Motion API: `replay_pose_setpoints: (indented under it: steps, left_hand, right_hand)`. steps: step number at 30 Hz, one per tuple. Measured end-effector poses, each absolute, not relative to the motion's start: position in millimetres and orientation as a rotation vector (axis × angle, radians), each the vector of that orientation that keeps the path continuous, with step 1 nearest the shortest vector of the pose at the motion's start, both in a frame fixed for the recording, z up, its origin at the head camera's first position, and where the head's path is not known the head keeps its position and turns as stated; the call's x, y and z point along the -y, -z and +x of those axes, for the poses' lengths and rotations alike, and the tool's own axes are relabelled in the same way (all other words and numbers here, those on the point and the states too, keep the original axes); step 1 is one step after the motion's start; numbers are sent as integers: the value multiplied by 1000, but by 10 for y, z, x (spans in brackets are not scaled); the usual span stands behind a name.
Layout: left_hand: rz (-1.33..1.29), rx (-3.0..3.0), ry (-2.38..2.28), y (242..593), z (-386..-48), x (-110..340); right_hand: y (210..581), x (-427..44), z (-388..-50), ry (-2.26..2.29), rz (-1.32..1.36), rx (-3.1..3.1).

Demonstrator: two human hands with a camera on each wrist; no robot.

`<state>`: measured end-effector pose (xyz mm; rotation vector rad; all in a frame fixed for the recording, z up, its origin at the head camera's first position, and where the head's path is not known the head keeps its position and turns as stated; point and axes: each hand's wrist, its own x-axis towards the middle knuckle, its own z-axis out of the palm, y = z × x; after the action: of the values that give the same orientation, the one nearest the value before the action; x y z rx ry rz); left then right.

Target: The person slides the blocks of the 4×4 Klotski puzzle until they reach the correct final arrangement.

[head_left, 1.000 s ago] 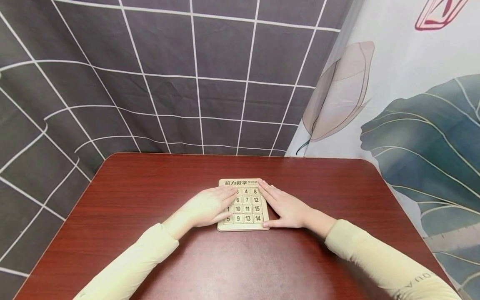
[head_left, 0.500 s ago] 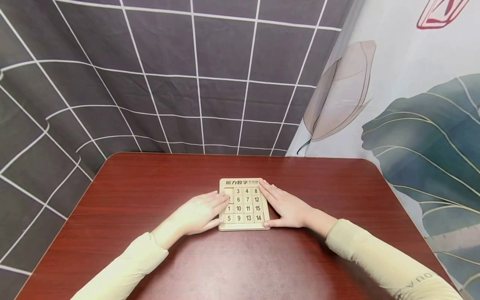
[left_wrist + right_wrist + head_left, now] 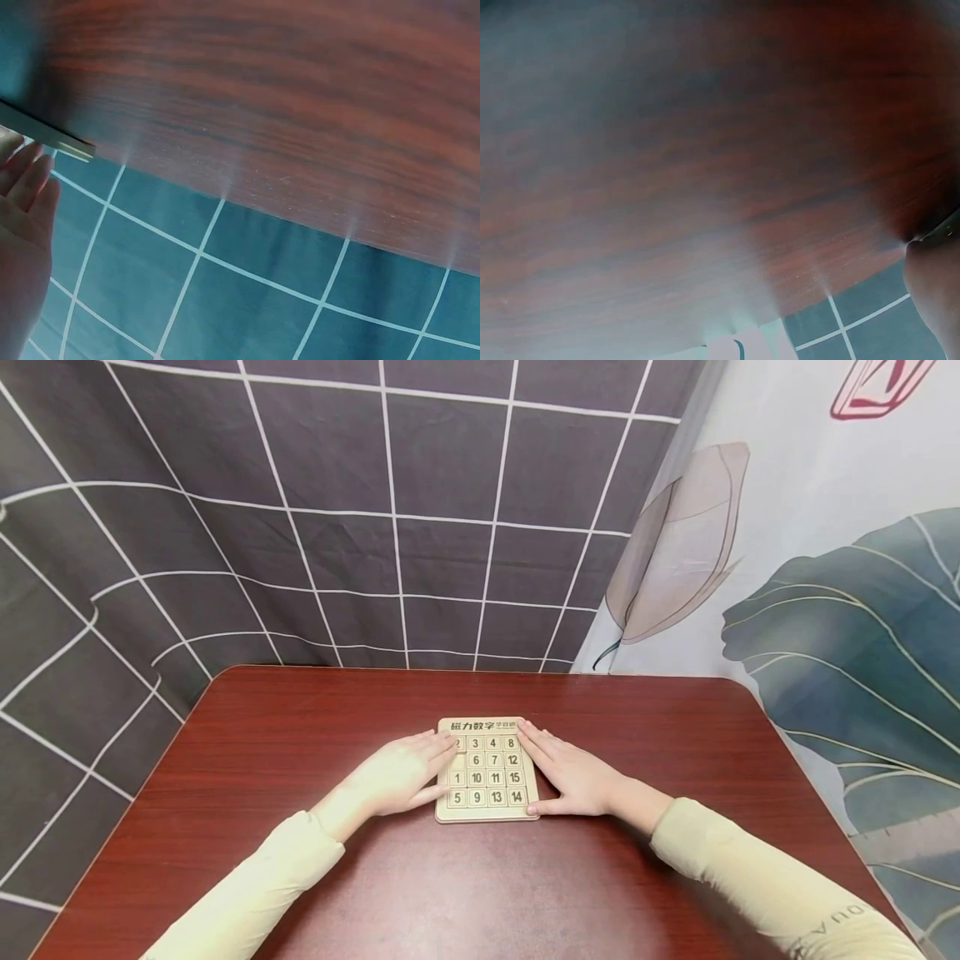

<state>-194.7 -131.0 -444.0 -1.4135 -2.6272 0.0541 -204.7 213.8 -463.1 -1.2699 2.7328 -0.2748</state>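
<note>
A pale wooden number sliding puzzle (image 3: 487,815) lies flat on the table, its numbered tiles in rows under a printed heading. Straight fingers of my left hand (image 3: 401,772) touch its upper left, partly covering the 2 tile (image 3: 460,744) in the top corner. Below that tile is a gap, above the 1 tile (image 3: 457,778). Along the right edge rests my right hand (image 3: 581,777), fingers extended to the upper right corner and thumb on the lower right one. The left wrist view catches the puzzle's edge (image 3: 45,133) by the fingers; the right wrist view shows little of that hand (image 3: 934,292).
The reddish-brown table (image 3: 300,718) extends around the puzzle on all sides. Behind and to the left hangs a dark grey curtain (image 3: 442,452) with white grid lines. A white curtain with leaf prints (image 3: 847,635) hangs at the right.
My left hand drew back left off the tiles, then moved slightly up. The 2 tile slid from the second row to the top-left corner, its gap now below. My right hand stayed put.
</note>
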Motion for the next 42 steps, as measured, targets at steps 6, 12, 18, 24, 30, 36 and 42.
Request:
replay_pose_setpoints:
  steps: [6,12,18,24,30,36,42]
  left_hand:
    - [-1464,2561,-79,4437,-1808,1359]
    - [-1555,2428,-39,4468,-1657,1401]
    - [-1525,2449,-23,4499,-1669,1401]
    - [-1480,2555,-68,4457,-1761,1376]
    - [-1467,2587,-58,4414,-1795,1364]
    - [-1495,2496,-34,4447,-1707,1417]
    - [-1580,2357,-2,4467,-1528,1456]
  right_hand:
    - [4648,-2140,-2057,275,-1288,-2743]
    - [4667,-2133,-2068,276,-1308,-2745]
    - [4649,-2121,-2064,290,-1301,-2734]
    - [4644,-2113,-2071,280,-1289,-2726]
    - [4626,-2106,-2071,285,-1278,-2727]
    - [4628,-2115,-2065,287,-1274,-2720]
    - [4616,-2133,-2053,284,-1290,-2723]
